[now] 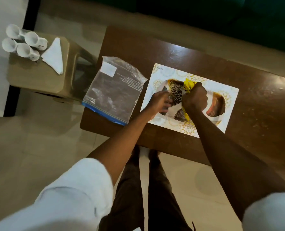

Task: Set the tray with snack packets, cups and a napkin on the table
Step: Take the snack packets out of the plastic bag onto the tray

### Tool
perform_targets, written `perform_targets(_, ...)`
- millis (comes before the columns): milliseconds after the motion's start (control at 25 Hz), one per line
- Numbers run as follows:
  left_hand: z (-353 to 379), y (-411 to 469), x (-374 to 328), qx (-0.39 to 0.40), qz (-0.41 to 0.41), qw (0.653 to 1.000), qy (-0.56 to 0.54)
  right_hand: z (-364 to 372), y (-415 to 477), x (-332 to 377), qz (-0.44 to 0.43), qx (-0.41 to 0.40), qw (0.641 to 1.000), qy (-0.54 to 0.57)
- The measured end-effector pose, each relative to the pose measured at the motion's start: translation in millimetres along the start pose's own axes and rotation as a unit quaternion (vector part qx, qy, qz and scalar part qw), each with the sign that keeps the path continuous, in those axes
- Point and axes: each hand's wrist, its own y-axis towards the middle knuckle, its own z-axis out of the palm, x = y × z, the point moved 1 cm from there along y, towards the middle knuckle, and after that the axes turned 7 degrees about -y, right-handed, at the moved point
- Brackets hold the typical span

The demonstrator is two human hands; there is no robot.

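While the right hand (pixel 194 97) clenches a yellow packet (pixel 188 85) over the tray (pixel 225 92), the left hand (pixel 160 101) looks released

1. from my end the room reads dim and warm, with the far top of the view falling off to near black.
2. light seems to come from above: i see soft glare streaks on the table (pixel 196 52) toward its far edge and on the pale floor (pixel 205 177).
3. the clear bag (pixel 115 90) at the table's left edge throws back small crinkled highlights.
4. the left hand (pixel 160 102) is smeared by motion blur; the right hand (pixel 195 97) is a little sharper but dark, with few details.
5. the white cups (pixel 24 41) on the stool (pixel 38 77) are nearly blown out.
6. wide-angle bending stretches the sleeves (pixel 75 197) at the lower corners and tilts the table's edges.
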Motion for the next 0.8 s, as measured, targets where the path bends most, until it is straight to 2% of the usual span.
perform_targets(80,17.3,17.9,-8.9,0.009,-0.020,1.000,-0.018,13.7,3.2,12.6,-0.006,0.017,1.000,0.018)
perform_targets(280,7.4,42.2,6.1,-0.055,-0.035,0.997,-0.038,54.1,-2.4,31.9,-0.046,0.063,0.992,0.098)
perform_targets(440,-4.4,49.9,13.5,-0.077,-0.026,0.997,0.007,69.8,-8.2,30.5,-0.126,0.125,0.961,0.211)
perform_targets(520,-7.4,57.4,16.6,-0.092,-0.001,0.995,0.040,62.1,-4.3,12.6,-0.136,0.120,0.948,0.263)
perform_targets(600,-11.7,65.0,18.3,-0.127,0.044,0.983,0.125,54.0,7.9,-14.7,-0.094,0.049,0.950,0.293)
perform_targets(680,-19.3,75.1,22.3,-0.157,0.061,0.962,0.215,54.2,28.7,-45.5,0.004,0.002,0.957,0.290)
perform_targets(720,-25.7,87.0,28.5,-0.175,0.063,0.951,0.245,56.1,37.5,-55.4,0.053,0.030,0.955,0.290)
perform_targets(800,-28.6,96.4,31.9,-0.198,0.059,0.936,0.286,66.9,47.4,-64.0,0.112,0.140,0.935,0.305)
